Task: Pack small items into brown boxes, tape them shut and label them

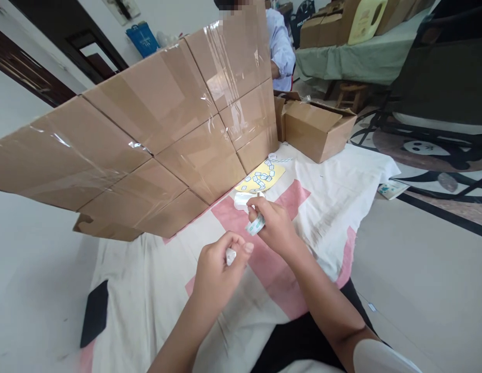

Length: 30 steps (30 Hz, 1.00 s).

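Note:
My left hand [219, 264] is curled closed around a small white piece [230, 256] that shows between thumb and fingers; its kind I cannot make out. Just ahead and to the right, my right hand [275, 225] grips a curled pale strip with teal print [256, 225], which loops below its fingers. The two hands are apart, over the cloth. Behind the right fingertips lies a white flat item [243, 200], partly covered. Beyond it, a yellow sheet [246, 185] carries several white, blue-edged pieces [260, 178], with a chain-like strip [282, 160] at its far end.
A tall cardboard partition [178, 129] with clear tape stands along the left and far side. A cardboard box [314, 127] sits at the far right of the white and pink cloth [159, 280]. Behind the partition is a person in a light shirt [280, 44].

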{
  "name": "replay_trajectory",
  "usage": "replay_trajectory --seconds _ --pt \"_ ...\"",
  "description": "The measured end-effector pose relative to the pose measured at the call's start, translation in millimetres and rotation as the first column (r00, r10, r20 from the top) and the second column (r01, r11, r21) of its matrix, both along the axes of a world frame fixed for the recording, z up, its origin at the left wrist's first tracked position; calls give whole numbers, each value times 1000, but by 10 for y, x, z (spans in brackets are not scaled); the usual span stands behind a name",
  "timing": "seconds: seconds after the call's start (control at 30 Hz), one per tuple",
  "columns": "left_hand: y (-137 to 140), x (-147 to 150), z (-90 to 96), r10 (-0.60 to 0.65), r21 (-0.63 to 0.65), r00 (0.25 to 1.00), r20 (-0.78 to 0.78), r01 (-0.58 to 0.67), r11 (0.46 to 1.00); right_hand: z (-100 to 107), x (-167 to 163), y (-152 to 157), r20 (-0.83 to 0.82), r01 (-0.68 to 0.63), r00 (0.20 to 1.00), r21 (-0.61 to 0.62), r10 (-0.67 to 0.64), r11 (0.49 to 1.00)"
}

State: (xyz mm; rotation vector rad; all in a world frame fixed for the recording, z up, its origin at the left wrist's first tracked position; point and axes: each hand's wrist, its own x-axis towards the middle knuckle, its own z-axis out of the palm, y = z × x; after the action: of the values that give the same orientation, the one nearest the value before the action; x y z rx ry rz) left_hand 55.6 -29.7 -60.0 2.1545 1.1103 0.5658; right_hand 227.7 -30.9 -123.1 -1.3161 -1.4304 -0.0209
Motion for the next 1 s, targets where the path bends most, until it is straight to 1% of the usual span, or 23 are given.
replay_trajectory --seconds 0.1,0.17,0.23,0.43,0.57,0.67,0.83,1.0 --pt "17 64 -28 40 -83 999 5 -39 996 5 -84 -18 -14 -18 1000 114 20 993" --pt "6 78 -54 61 -110 998 34 -57 992 -1 -96 -30 -31 -38 999 161 44 986" --pt "-12 85 -78 54 -112 997 50 -48 993 -8 -88 -44 -60 -35 997 183 47 982" --pt "-69 152 -108 46 -35 997 54 -44 998 -37 -53 -95 -119 65 992 184 -43 981" --pt "-94 205 -130 57 -68 995 80 -51 996 -50 -34 -121 -133 85 990 236 -54 968" --pt "-89 234 -165 61 -88 993 101 -52 995 -51 -17 -133 -151 98 986 223 -65 970" --pt "-52 252 -195 54 -87 993 102 -45 995 -77 -26 -124 -151 154 980 186 -127 970" --pt "-28 240 -211 64 -160 991 120 -45 986 -98 -62 -99 -183 143 978 215 -104 966"
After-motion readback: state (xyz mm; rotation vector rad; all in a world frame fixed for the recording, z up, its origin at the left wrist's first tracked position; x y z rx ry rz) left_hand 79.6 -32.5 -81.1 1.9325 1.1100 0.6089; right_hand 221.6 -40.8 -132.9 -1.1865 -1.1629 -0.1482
